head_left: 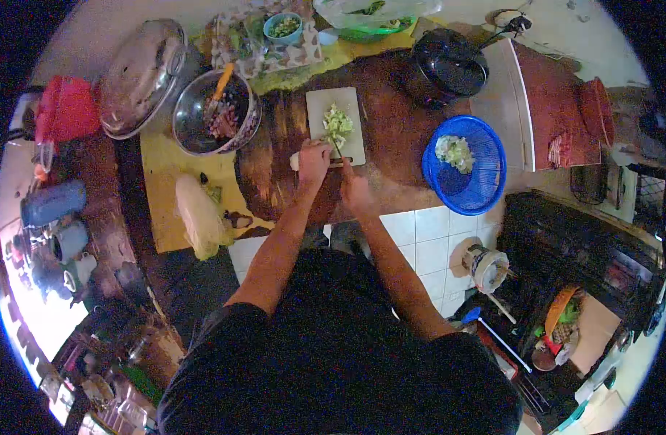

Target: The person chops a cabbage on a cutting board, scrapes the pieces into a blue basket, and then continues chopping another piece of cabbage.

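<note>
A pale cutting board [317, 109] lies on the brown table, with chopped light-green leafy vegetable [337, 122] heaped on it. My right hand [355, 193] is closed round the handle of a knife [337, 148], its blade pointing away over the near part of the board. Beside the blade, my left hand [315, 161] is closed at the board's near left edge. A whitish vegetable piece [294, 161] sticks out to the left from under its fingers. The knife's edge is too small to make out clearly.
On the right stands a blue basket [498, 148] with pale cut pieces. A black pot [449, 69] is behind it. To the left are a bowl [184, 130] with chopped reddish pieces, a large lid [141, 80] and a plastic bag [196, 210]. A small blue bowl [269, 30] sits at the back.
</note>
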### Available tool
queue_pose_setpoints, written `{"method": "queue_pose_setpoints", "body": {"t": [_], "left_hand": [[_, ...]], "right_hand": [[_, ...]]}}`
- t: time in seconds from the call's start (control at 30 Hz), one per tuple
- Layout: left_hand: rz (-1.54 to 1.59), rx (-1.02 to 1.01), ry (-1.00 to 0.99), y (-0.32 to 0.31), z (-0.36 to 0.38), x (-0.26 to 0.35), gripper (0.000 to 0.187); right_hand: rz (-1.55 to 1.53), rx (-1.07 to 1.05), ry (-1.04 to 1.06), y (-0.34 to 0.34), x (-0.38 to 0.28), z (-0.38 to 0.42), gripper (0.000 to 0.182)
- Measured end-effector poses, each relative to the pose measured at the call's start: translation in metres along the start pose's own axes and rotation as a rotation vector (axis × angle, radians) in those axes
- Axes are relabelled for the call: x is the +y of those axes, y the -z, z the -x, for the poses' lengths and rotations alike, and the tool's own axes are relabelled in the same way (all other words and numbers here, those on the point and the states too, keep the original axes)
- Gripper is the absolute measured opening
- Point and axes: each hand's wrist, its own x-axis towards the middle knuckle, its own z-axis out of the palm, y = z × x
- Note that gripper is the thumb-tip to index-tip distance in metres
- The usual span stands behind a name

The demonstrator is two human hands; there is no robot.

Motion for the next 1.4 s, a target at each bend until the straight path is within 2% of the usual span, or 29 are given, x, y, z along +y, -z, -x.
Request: {"method": "queue_pose_setpoints", "body": {"t": [0.03, 0.13, 0.23, 0.33, 0.43, 0.53, 0.6, 0.67, 0.73, 0.83, 0.93, 1.03, 1.13, 1.23, 1.3, 1.4], "left_hand": [[0.016, -0.024, 0.019, 0.000, 0.000, 0.000, 0.012], [0.065, -0.047, 0.027, 0.000, 0.001, 0.000, 0.012], [0.056, 0.003, 0.016, 0.007, 0.000, 0.003, 0.014], [0.061, 0.008, -0.004, -0.001, 0.005, -0.006, 0.018], [0.069, 0.020, -0.064, -0.006, 0.008, -0.017, 0.023], [0.063, -0.007, -0.084, -0.005, 0.007, -0.018, 0.024], [0.014, -0.017, -0.112, -0.008, 0.009, -0.023, 0.022], [-0.069, -0.004, -0.193, -0.018, 0.009, -0.027, 0.020], [-0.102, -0.025, -0.199, -0.012, 0.007, -0.020, 0.016], [-0.035, -0.036, -0.149, -0.015, 0.008, -0.024, 0.015], [0.030, 0.001, -0.105, -0.020, 0.010, -0.024, 0.016], [0.046, 0.027, -0.083, -0.021, 0.012, -0.024, 0.017], [0.085, 0.012, -0.066, -0.014, 0.010, -0.022, 0.017], [0.119, -0.021, -0.039, -0.011, 0.009, -0.023, 0.017], [0.095, -0.033, -0.008, -0.010, 0.011, -0.024, 0.018], [0.052, -0.039, 0.031, -0.008, 0.012, -0.015, 0.017]], "right_hand": [[0.039, -0.053, -0.070, -0.001, 0.000, 0.002, 0.069], [-0.006, 0.098, 0.039, 0.007, -0.001, 0.017, 0.064], [0.048, 0.094, -0.056, 0.001, -0.006, 0.019, 0.063], [0.098, 0.000, -0.103, 0.028, -0.030, 0.022, 0.061], [-0.091, 0.014, -0.082, -0.003, -0.005, 0.013, 0.062], [0.119, -0.111, -0.142, -0.009, -0.001, 0.001, 0.063], [-0.123, 0.023, 0.020, -0.006, -0.001, 0.005, 0.063], [-0.187, 0.074, 0.041, -0.003, -0.006, 0.010, 0.064], [-0.069, 0.041, -0.070, -0.003, -0.008, 0.018, 0.066], [0.078, 0.004, -0.090, 0.000, -0.005, 0.033, 0.067], [0.021, 0.086, -0.058, -0.005, 0.006, 0.034, 0.066], [0.027, 0.066, -0.036, 0.002, 0.007, 0.035, 0.064], [-0.158, 0.099, -0.002, 0.001, 0.008, 0.041, 0.061], [-0.190, 0.183, 0.166, 0.009, 0.007, 0.032, 0.059], [-0.127, 0.042, 0.002, -0.007, 0.033, 0.023, 0.059], [-0.227, -0.084, -0.104, 0.009, 0.025, 0.014, 0.060]]}}
